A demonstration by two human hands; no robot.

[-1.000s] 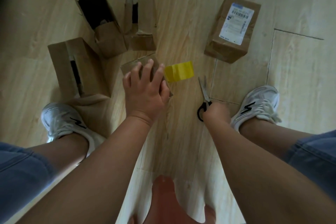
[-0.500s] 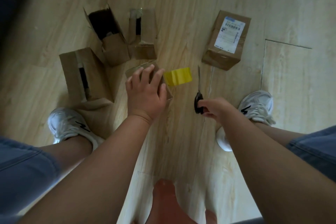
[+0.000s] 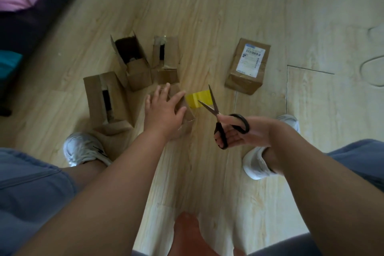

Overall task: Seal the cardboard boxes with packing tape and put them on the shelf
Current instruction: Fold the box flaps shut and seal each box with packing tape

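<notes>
Pressing flat on the small box (image 3: pixel 188 117), head view: left hand (image 3: pixel 164 110) lies on top, fingers straight and spread; box sits on the wood floor (image 3: pixel 207 16) between the feet; yellow tape (image 3: pixel 197 100) sticks out from its right side; right hand (image 3: pixel 243 135) grips black scissors (image 3: pixel 217 113), blades apart, tips at the tape; open boxes (image 3: pixel 97 97) stand just left and behind; labelled box (image 3: pixel 247 66) stands closed, off to the right.

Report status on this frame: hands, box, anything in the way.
Left hand flat on small cardboard box. Right hand holds scissors, blades open at yellow tape strip. Nothing between blades and tape.
</notes>
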